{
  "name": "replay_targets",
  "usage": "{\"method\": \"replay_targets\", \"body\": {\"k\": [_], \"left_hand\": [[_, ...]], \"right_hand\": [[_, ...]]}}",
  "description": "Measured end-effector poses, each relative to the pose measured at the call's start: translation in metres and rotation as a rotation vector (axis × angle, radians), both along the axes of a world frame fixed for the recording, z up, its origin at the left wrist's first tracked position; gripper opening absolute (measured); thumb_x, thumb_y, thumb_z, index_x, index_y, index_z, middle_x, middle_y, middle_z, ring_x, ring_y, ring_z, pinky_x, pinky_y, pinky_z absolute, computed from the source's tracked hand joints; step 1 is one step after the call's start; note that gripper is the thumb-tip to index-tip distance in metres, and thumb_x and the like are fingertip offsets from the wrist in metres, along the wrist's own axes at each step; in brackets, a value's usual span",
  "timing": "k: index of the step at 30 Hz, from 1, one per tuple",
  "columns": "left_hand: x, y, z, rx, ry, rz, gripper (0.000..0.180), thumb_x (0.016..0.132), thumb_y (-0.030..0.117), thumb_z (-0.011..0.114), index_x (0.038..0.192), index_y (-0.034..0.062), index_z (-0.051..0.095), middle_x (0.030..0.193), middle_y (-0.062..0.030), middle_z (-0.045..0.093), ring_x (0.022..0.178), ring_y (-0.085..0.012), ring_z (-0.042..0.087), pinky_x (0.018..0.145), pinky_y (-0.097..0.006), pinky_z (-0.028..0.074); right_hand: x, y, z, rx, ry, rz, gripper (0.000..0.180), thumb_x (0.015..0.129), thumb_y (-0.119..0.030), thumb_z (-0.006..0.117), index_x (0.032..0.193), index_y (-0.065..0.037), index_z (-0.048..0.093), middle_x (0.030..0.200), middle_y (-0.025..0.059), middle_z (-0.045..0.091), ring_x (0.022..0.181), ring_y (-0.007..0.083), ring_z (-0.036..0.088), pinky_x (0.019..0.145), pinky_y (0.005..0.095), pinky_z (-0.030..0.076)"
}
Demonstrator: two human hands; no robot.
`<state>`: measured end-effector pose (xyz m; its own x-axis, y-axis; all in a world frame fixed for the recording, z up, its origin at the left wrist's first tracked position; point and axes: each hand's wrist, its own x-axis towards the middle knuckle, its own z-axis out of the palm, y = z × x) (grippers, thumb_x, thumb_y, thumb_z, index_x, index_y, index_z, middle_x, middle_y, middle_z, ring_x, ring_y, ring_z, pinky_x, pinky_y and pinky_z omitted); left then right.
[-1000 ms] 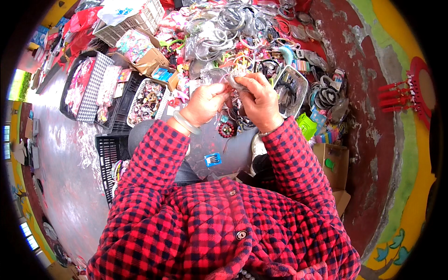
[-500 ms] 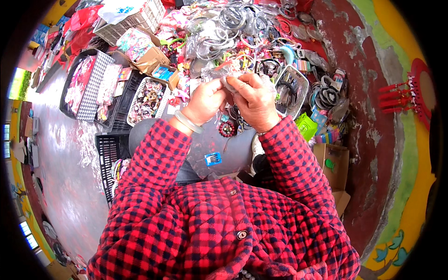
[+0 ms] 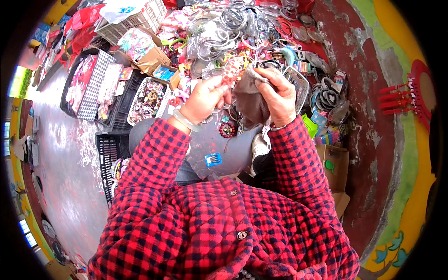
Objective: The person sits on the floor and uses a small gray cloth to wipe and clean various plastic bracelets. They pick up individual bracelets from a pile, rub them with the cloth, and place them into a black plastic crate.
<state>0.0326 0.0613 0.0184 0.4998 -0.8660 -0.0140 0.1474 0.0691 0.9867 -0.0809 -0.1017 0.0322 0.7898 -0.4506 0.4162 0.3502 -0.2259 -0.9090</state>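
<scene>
My left hand (image 3: 204,101), with a pale bangle at its wrist, is closed with a small red-and-white patterned piece (image 3: 232,70) rising from its fingertips; it looks like a hair accessory. A grey-brown cloth (image 3: 251,101) hangs from my right hand (image 3: 281,98), its top edge pinched between thumb and fingers. The two hands are a short way apart above the pile. Just below them lie a dark beaded bracelet (image 3: 227,129) and, closer to me, a blue card (image 3: 213,159) with dark prongs on it.
Ahead spreads a heap of bagged hairbands (image 3: 224,35). A white basket (image 3: 164,103) of small hair ties stands left, a second white basket (image 3: 303,93) right. Black crates (image 3: 105,156), cardboard boxes (image 3: 333,163) and a red-brown wall base (image 3: 373,154) flank me.
My hands have moved apart, the right one going rightward. The cloth, bunched between the fingers before, now hangs down, and the red-and-white piece shows in my left hand.
</scene>
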Motion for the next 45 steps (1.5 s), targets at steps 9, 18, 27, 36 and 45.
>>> {"method": "replay_targets", "body": {"k": [9, 18, 27, 36, 45], "left_hand": [[-0.009, -0.002, 0.006, -0.04, -0.009, 0.076, 0.017, 0.09, 0.009, 0.044, 0.1, 0.0016, 0.055, 0.068, 0.0001, 0.056, 0.052, -0.0028, 0.042, 0.048, -0.017, 0.035], [-0.009, 0.002, 0.015, 0.016, -0.093, -0.038, 0.016, 0.091, 0.011, 0.042, 0.09, 0.0014, 0.054, 0.068, -0.0014, 0.054, 0.053, -0.0047, 0.044, 0.05, -0.018, 0.037], [-0.008, 0.005, 0.009, -0.006, -0.071, -0.038, 0.021, 0.091, 0.014, 0.043, 0.105, 0.001, 0.054, 0.067, -0.0006, 0.052, 0.052, -0.0037, 0.042, 0.051, -0.015, 0.037], [0.002, 0.011, 0.012, -0.238, 0.405, -0.189, 0.024, 0.089, 0.013, 0.047, 0.107, -0.0021, 0.054, 0.063, -0.0009, 0.048, 0.052, -0.0053, 0.041, 0.051, -0.019, 0.032], [-0.003, 0.01, 0.012, -0.247, 0.312, -0.234, 0.023, 0.09, 0.009, 0.045, 0.108, -0.003, 0.053, 0.063, -0.0013, 0.048, 0.054, -0.0054, 0.042, 0.059, -0.022, 0.041]], "right_hand": [[0.001, 0.021, 0.0, 0.252, 0.15, 0.148, 0.024, 0.078, -0.001, 0.057, 0.101, -0.001, 0.062, 0.088, 0.0026, 0.06, 0.077, 0.0111, 0.055, 0.069, 0.025, 0.044], [-0.002, -0.006, 0.01, 0.232, -0.052, -0.047, 0.026, 0.079, 0.0, 0.056, 0.105, 0.0, 0.06, 0.094, 0.0039, 0.059, 0.083, 0.0096, 0.055, 0.077, 0.0219, 0.042], [-0.002, 0.01, 0.008, 0.677, 0.139, 0.25, 0.026, 0.08, -0.004, 0.058, 0.105, 0.002, 0.059, 0.1, 0.0064, 0.062, 0.09, 0.0115, 0.056, 0.081, 0.0233, 0.043], [-0.011, -0.03, 0.022, 0.858, -0.088, 0.126, 0.029, 0.081, -0.005, 0.052, 0.109, 0.003, 0.054, 0.1, 0.0098, 0.061, 0.088, 0.0184, 0.06, 0.081, 0.0302, 0.047], [-0.001, -0.001, 0.004, 0.223, 0.046, -0.039, 0.024, 0.085, -0.001, 0.05, 0.108, -0.002, 0.058, 0.097, 0.0023, 0.056, 0.088, 0.0107, 0.054, 0.081, 0.0223, 0.042]]}}
